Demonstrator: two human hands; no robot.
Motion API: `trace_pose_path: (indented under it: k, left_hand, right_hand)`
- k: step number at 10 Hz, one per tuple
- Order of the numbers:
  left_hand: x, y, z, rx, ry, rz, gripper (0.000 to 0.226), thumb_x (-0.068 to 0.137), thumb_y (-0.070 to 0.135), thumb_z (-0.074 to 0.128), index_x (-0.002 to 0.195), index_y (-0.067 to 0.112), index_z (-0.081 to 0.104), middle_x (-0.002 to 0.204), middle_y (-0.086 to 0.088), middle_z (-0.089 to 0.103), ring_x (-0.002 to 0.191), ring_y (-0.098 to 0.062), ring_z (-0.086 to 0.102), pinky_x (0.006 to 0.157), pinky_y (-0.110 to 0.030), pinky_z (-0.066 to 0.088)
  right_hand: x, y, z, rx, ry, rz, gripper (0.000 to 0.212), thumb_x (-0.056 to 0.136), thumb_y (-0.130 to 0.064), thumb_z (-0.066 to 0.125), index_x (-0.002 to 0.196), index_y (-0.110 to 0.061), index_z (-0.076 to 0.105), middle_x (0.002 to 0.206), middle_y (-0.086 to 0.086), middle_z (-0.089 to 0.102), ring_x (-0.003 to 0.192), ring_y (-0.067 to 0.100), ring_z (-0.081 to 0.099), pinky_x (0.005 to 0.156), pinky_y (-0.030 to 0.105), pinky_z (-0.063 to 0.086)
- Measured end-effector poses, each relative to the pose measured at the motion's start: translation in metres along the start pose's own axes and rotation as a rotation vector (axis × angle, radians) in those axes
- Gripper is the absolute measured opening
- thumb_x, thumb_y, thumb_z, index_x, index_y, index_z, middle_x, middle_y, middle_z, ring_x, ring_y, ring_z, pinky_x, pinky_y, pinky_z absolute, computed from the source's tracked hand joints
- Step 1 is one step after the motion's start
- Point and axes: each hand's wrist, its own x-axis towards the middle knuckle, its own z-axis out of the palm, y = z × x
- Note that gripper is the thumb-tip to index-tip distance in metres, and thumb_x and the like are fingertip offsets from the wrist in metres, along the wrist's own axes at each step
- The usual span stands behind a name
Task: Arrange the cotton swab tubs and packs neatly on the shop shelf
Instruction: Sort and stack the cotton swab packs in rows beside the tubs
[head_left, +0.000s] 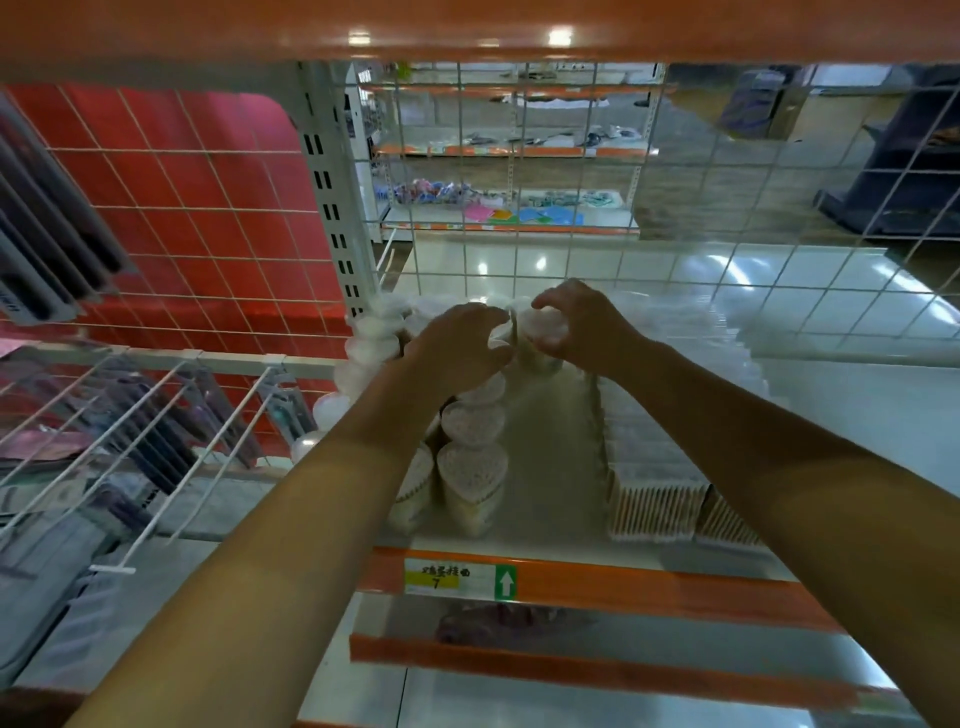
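The right hand (576, 325) curls round a white tub (543, 330) at the shelf's (561, 467) back, twelve o'clock. The left hand (457, 348) grips another tub just beside, at nine o'clock of it; heart-shaped tubs (472, 467) run toward six.
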Motion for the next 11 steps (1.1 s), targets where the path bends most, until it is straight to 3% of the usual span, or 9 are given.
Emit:
trace_pose_path:
  k: [2,3,4,6,9,11]
  left_hand:
    - [0.017,-0.004,0.017,0.126,-0.079,0.017,0.040,0.094,0.028,0.048,0.130,0.011,0.047,0.132,-0.009,0.049,0.120,-0.023,0.047,0.098,-0.032,0.037]
    - [0.021,-0.006,0.025,0.116,-0.109,0.006,0.038,0.092,0.026,0.050,0.126,0.010,0.049,0.128,-0.009,0.052,0.120,-0.025,0.047,0.102,-0.039,0.038]
    - [0.026,-0.011,0.035,0.093,-0.106,-0.018,0.045,0.090,0.035,0.051,0.128,0.012,0.046,0.132,-0.008,0.048,0.126,-0.026,0.041,0.104,-0.045,0.036]
    - [0.016,-0.003,0.028,0.061,-0.181,-0.162,0.053,0.094,0.039,0.045,0.139,0.012,0.038,0.147,-0.011,0.034,0.135,-0.028,0.028,0.112,-0.045,0.024]
    - [0.022,-0.008,0.037,0.108,-0.142,-0.089,0.053,0.093,0.041,0.045,0.138,0.013,0.040,0.145,-0.010,0.035,0.134,-0.028,0.030,0.110,-0.045,0.027]
    - [0.024,-0.009,0.039,0.132,-0.128,-0.077,0.051,0.092,0.042,0.046,0.133,0.012,0.045,0.139,-0.011,0.042,0.128,-0.029,0.037,0.106,-0.044,0.033]
  right_hand:
    - [0.005,0.008,0.015,-0.020,-0.126,-0.027,0.055,0.083,-0.016,0.067,0.132,-0.004,0.045,0.134,0.015,0.045,0.120,0.027,0.047,0.097,0.028,0.038]
    - [0.005,0.009,0.019,-0.025,-0.140,-0.030,0.056,0.083,-0.015,0.067,0.131,-0.002,0.043,0.132,0.016,0.047,0.117,0.027,0.049,0.093,0.028,0.040]
    - [0.005,0.015,0.021,-0.082,-0.149,-0.045,0.049,0.083,-0.013,0.065,0.128,0.000,0.047,0.127,0.016,0.050,0.110,0.026,0.052,0.089,0.026,0.042]
    - [-0.001,0.024,0.021,-0.340,-0.069,-0.150,0.042,0.089,-0.024,0.056,0.129,-0.010,0.052,0.130,0.009,0.051,0.118,0.026,0.044,0.096,0.033,0.036]
    - [-0.002,0.021,0.022,-0.250,-0.084,-0.145,0.047,0.089,-0.015,0.059,0.134,-0.010,0.047,0.142,0.014,0.040,0.129,0.028,0.039,0.104,0.034,0.033]
    - [-0.003,0.018,0.018,-0.178,-0.107,-0.092,0.046,0.092,-0.011,0.053,0.137,-0.009,0.043,0.139,0.012,0.047,0.121,0.027,0.050,0.102,0.034,0.037]
